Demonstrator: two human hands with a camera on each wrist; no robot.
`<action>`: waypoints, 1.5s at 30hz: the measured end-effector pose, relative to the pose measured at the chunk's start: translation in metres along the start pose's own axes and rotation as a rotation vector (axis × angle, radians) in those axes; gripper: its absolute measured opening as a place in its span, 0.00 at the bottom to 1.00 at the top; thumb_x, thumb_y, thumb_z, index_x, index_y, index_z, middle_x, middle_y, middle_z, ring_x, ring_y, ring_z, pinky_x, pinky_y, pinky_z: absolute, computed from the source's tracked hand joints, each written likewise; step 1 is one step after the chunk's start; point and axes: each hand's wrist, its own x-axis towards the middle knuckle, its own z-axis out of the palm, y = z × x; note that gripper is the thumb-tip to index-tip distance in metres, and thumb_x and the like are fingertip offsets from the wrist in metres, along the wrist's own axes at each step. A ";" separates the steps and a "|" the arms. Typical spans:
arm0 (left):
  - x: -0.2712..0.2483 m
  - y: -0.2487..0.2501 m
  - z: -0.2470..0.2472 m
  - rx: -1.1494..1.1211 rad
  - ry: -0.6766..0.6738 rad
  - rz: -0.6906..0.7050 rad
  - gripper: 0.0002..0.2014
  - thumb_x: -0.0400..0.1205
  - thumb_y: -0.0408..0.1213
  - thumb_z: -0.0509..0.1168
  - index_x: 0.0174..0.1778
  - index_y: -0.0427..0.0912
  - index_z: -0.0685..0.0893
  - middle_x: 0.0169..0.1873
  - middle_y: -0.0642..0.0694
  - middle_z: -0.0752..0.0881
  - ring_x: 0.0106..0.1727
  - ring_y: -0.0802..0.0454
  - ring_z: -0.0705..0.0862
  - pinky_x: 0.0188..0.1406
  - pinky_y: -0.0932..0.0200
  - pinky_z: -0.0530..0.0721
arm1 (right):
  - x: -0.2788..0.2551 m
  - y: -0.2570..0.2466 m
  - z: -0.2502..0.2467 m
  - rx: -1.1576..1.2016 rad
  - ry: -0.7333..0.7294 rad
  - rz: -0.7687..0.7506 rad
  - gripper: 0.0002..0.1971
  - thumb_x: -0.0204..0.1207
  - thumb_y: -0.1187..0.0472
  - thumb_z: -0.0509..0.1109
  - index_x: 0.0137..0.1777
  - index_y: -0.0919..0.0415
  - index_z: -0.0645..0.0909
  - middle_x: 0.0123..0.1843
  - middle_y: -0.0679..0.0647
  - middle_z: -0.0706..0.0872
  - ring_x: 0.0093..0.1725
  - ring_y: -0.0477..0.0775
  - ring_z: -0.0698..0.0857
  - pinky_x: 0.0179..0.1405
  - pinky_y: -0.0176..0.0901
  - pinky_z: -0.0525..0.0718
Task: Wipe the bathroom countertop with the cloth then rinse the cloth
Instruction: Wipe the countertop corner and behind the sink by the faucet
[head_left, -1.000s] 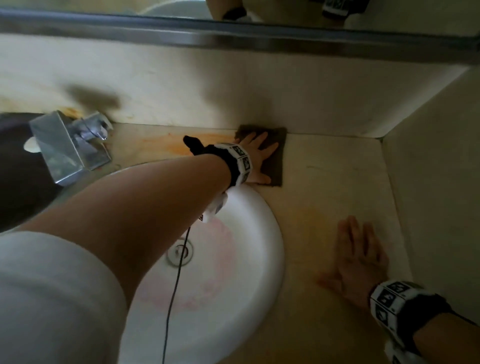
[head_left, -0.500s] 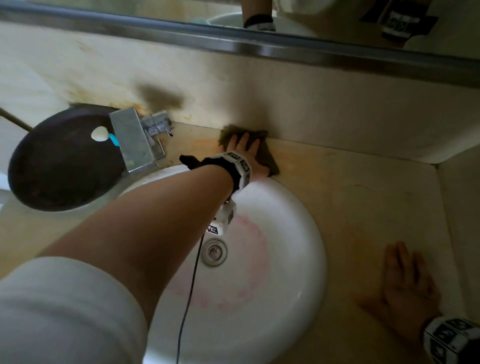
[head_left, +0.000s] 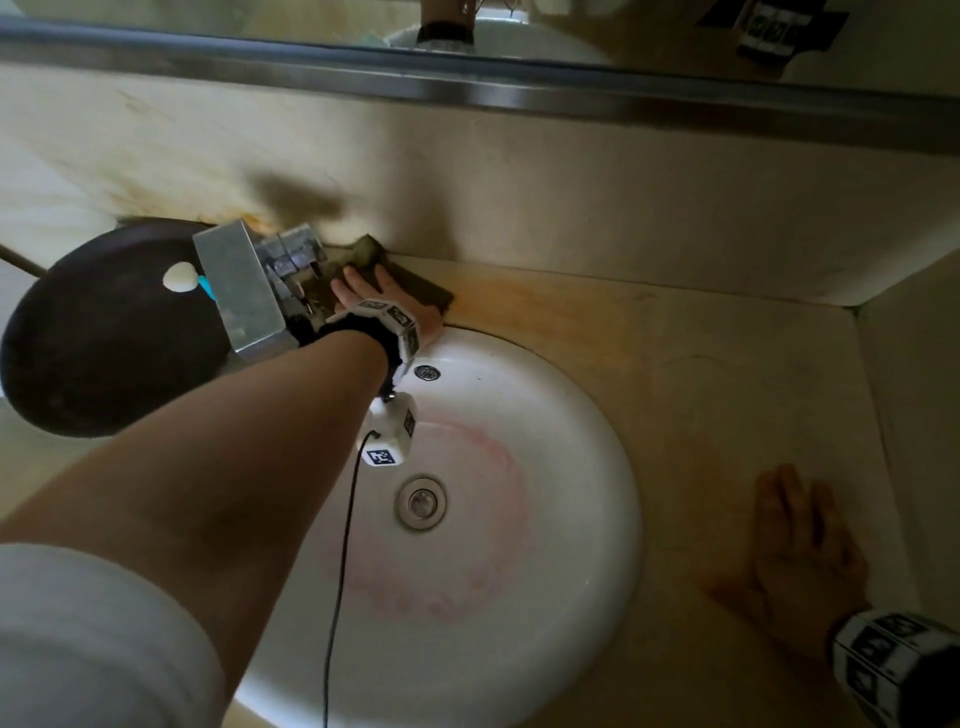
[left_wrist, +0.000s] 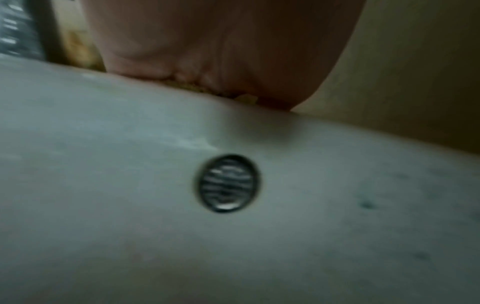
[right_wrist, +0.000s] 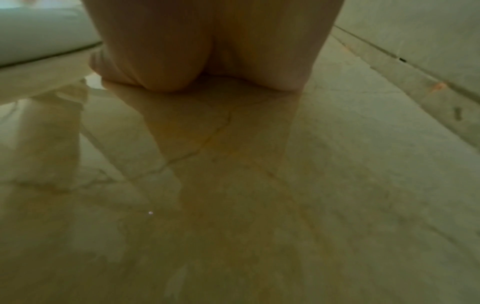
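Cloth (head_left: 410, 283), dark and rumpled, lies on the countertop (head_left: 701, 374) behind the sink (head_left: 597, 467), beside the faucet (head_left: 244, 291); left hand (head_left: 387, 301) presses it flat-fingered. Right hand (head_left: 800, 551) rests flat, holding nothing.

Left hand (head_left: 387, 304) covers the middle of the cloth (head_left: 415, 291); its fingertips lie behind the faucet (head_left: 244, 291). Left wrist view blurred: fingers hidden. Right wrist view shows palm heel only. Dark pan (head_left: 98, 332) cut off at left edge.
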 end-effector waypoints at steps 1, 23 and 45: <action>-0.009 0.007 0.001 0.025 -0.012 0.020 0.48 0.79 0.63 0.57 0.83 0.44 0.35 0.82 0.34 0.34 0.82 0.32 0.37 0.79 0.31 0.46 | 0.000 0.000 -0.001 0.000 -0.005 0.002 0.64 0.63 0.22 0.60 0.78 0.57 0.20 0.80 0.53 0.21 0.81 0.64 0.29 0.80 0.61 0.47; 0.005 0.016 0.009 -0.045 0.045 -0.105 0.49 0.77 0.66 0.54 0.83 0.42 0.38 0.82 0.32 0.38 0.82 0.29 0.41 0.78 0.32 0.46 | 0.002 0.001 0.001 -0.022 -0.027 -0.005 0.64 0.63 0.21 0.56 0.77 0.58 0.19 0.80 0.55 0.20 0.81 0.65 0.28 0.80 0.61 0.45; 0.000 0.004 -0.002 0.040 0.015 0.150 0.46 0.78 0.64 0.57 0.84 0.48 0.40 0.82 0.36 0.37 0.82 0.32 0.38 0.80 0.35 0.47 | 0.078 -0.083 -0.078 -0.004 -0.031 -0.235 0.52 0.74 0.29 0.54 0.79 0.53 0.21 0.81 0.55 0.21 0.81 0.62 0.27 0.80 0.61 0.35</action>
